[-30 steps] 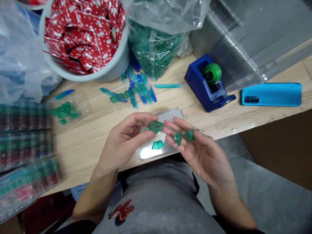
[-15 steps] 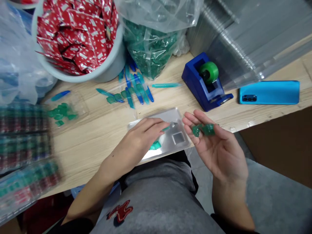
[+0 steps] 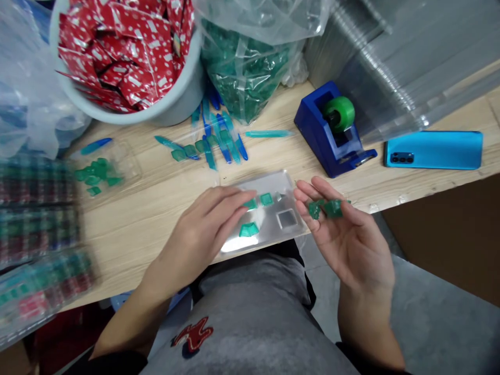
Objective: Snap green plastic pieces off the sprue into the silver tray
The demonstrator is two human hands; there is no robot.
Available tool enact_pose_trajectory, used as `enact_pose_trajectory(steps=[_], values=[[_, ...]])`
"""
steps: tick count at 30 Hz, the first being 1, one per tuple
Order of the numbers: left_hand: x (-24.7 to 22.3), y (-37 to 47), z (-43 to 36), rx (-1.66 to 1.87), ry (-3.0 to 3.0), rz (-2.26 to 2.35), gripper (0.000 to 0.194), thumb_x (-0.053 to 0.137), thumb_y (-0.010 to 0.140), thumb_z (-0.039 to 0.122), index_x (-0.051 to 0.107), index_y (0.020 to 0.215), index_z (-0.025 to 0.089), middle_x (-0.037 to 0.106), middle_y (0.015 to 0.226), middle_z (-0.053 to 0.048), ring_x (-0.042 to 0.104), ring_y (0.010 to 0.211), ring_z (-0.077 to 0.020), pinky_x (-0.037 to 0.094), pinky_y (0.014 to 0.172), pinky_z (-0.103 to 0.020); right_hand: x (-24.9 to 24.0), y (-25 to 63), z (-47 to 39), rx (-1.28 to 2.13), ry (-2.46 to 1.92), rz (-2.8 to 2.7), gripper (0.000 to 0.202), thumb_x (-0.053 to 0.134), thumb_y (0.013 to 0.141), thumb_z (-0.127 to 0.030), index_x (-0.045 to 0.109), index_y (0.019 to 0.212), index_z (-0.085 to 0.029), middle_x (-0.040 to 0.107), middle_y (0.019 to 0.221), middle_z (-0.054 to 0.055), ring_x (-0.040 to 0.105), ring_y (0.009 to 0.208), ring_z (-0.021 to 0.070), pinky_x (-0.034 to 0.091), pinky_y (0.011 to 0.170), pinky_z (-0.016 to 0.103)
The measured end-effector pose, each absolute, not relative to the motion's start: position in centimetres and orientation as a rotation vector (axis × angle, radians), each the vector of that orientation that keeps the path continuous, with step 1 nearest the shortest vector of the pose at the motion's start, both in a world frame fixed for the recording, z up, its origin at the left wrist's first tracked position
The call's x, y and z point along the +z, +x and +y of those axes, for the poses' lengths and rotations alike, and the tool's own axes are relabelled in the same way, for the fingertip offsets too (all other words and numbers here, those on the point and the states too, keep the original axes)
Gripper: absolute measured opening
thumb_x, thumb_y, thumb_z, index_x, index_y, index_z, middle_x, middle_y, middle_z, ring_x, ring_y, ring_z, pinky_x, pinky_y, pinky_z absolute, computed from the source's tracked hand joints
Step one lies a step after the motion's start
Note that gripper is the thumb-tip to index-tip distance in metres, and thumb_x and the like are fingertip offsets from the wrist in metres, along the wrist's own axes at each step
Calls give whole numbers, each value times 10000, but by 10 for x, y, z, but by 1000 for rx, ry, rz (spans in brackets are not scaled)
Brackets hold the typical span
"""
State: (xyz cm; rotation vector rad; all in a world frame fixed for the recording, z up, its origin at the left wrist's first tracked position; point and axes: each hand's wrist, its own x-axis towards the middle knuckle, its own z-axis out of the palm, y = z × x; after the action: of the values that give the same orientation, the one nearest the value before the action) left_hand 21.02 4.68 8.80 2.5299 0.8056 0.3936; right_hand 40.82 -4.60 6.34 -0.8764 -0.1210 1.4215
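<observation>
My left hand (image 3: 205, 221) is over a clear plastic tray (image 3: 269, 234), its thumb and fingertips closed around a small green translucent piece (image 3: 252, 204) at the tray's upper part. Just right of those fingertips, a square green piece (image 3: 266, 199) sits in the tray. A larger angular green piece (image 3: 249, 229) lies lower in it, and an outlined square recess (image 3: 287, 219) shows at the right. My right hand (image 3: 351, 250) is palm up beside the tray, holding several dark green pieces (image 3: 333, 208) between curled fingers and thumb.
Behind the tray lie blue and teal pen-shaped pieces (image 3: 222, 138) and a blue tape dispenser (image 3: 328, 130). A blue phone (image 3: 435, 150) rests at right. Farther back are a bucket (image 3: 172, 112) of red packets and a bag of green pieces (image 3: 242, 73). Filled clear packs (image 3: 39, 219) are stacked left.
My left hand has shifted left along the tray, uncovering the square green piece and more of the larger one. My right hand has barely moved and keeps its green pieces.
</observation>
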Motion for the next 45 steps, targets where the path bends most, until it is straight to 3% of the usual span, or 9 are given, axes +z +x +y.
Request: enact_pose_trajectory(steps=[6, 11, 14, 19, 26, 30, 34, 38, 45], values=[[90, 194, 25, 128, 2501, 783, 239, 450, 1001, 268, 585, 1154, 144, 653, 1075, -95, 676, 939, -198, 585, 757, -316, 64, 404, -43, 1428, -996, -160, 154, 711, 803, -282, 767, 947, -276, 754, 1027, 1, 710, 897, 112, 586, 686, 177], [92, 195, 24, 380, 2059, 898, 187, 580, 948, 290, 599, 1116, 210, 693, 1028, -28, 682, 871, -119, 579, 771, -216, 67, 389, -47, 1396, -1096, -343, 91, 743, 797, -268, 743, 888, -259, 712, 813, -11, 618, 635, 70, 490, 532, 163], [98, 197, 21, 577, 1852, 958, 205, 641, 912, 266, 631, 1117, 257, 732, 1003, 16, 700, 849, -90, 571, 775, -171, 72, 376, -48, 1386, -1176, -555, 103, 750, 788, -208, 701, 872, -241, 656, 743, -39, 573, 589, 52, 486, 555, 167], [106, 203, 13, 667, 1866, 930, 262, 643, 904, 165, 671, 1127, 299, 748, 1040, 33, 708, 964, -114, 580, 866, -211, 83, 362, -43, 1303, -1152, -776, 197, 759, 751, -131, 637, 866, -234, 626, 754, -54, 614, 703, 71, 541, 692, 197], [105, 209, 11, 693, 2016, 897, 258, 644, 896, 132, 665, 1118, 264, 733, 1082, 19, 693, 1004, -115, 576, 905, -216, 82, 363, -49, 1161, -1272, -876, 211, 733, 771, -134, 640, 928, -239, 654, 793, -48, 636, 714, 78, 553, 682, 196], [104, 208, 16, 618, 1904, 897, 215, 556, 955, 153, 656, 1094, 283, 722, 977, 34, 680, 915, -90, 578, 824, -199, 76, 367, -54, 1155, -1428, -840, 202, 617, 817, -91, 662, 944, -241, 697, 902, -19, 652, 775, 96, 536, 656, 213], [100, 209, 20, 429, 2036, 721, 336, 567, 955, 216, 563, 1287, 264, 647, 1180, -43, 639, 1060, -132, 562, 913, -249, 71, 376, -58, 1315, -1395, -743, 107, 647, 818, -157, 663, 898, -226, 662, 753, -29, 605, 612, 81, 509, 570, 210], [96, 215, 22, 388, 2131, 629, 254, 539, 964, 175, 593, 1205, 232, 642, 1139, -37, 637, 1042, -111, 546, 908, -209, 69, 386, -61, 1463, -1309, -678, 56, 681, 824, -243, 646, 841, -203, 603, 620, -45, 572, 531, 73, 490, 527, 194], [97, 231, 27, 372, 2216, 559, 220, 531, 968, 198, 568, 1185, 185, 645, 1134, -62, 625, 1076, -135, 532, 950, -251, 71, 400, -63, 1409, -1335, -669, 113, 717, 806, -280, 658, 832, -187, 598, 614, -41, 568, 522, 70, 474, 511, 186]])
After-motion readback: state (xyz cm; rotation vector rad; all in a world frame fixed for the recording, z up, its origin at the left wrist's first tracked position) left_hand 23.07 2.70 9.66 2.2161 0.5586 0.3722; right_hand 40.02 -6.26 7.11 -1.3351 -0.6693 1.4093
